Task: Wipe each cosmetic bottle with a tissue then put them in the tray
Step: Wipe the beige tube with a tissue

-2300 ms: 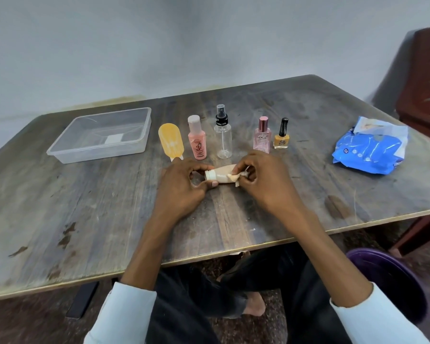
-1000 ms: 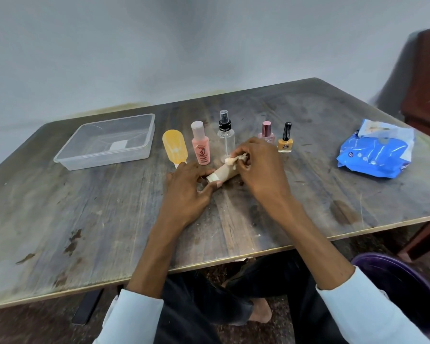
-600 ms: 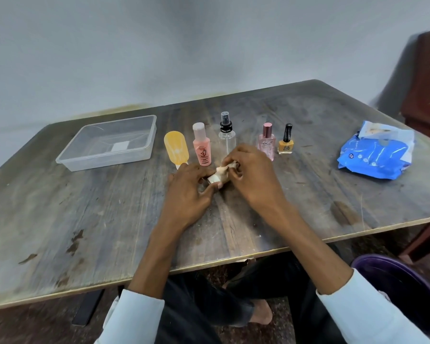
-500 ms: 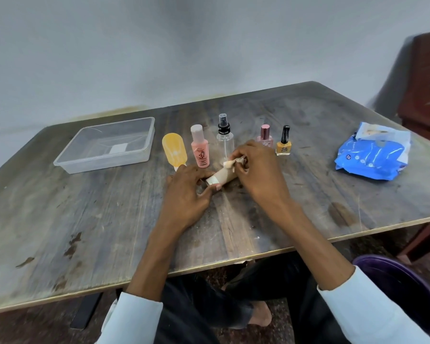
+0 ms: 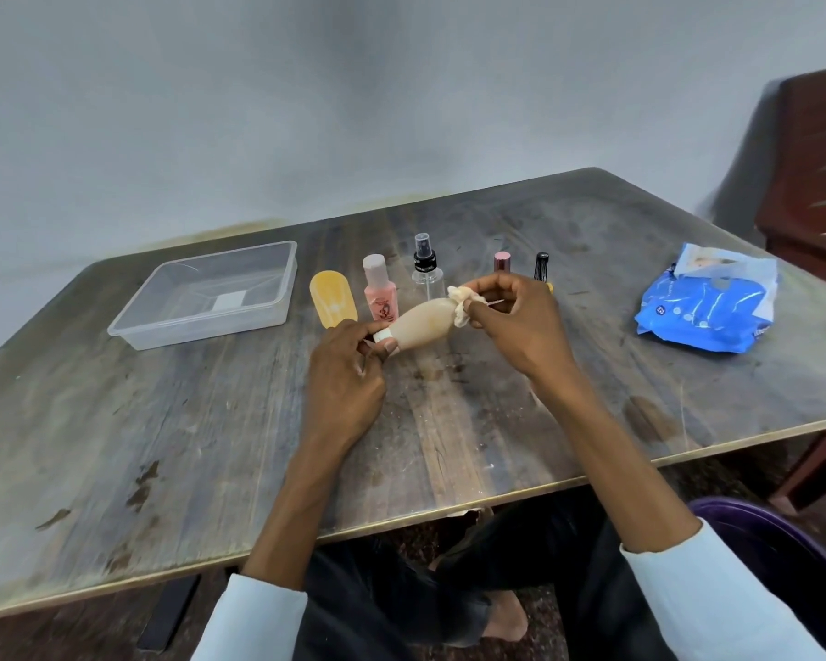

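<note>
- Left hand (image 5: 349,374): thumb and fingers pinch the white cap end of a beige tube (image 5: 418,323), held above the tabletop (image 5: 163,422), tilted with its far end up and to the right.
- Right hand (image 5: 516,322): fingertips pinch a crumpled tissue (image 5: 459,305) against the tube's far end.
- Clear tray (image 5: 130,322): rear left on the tabletop, well apart from both hands; only a white label shows inside.
- Row behind the hands, left to right: yellow tube (image 5: 333,300) lying flat, pink bottle (image 5: 380,291), clear spray bottle (image 5: 425,269), pink-capped bottle (image 5: 502,261), black-capped bottle (image 5: 541,265). The last two are partly hidden by the right hand.
- Blue wipes pack (image 5: 706,305): right side of the tabletop.
- Purple bin (image 5: 792,560): on the floor, lower right.
</note>
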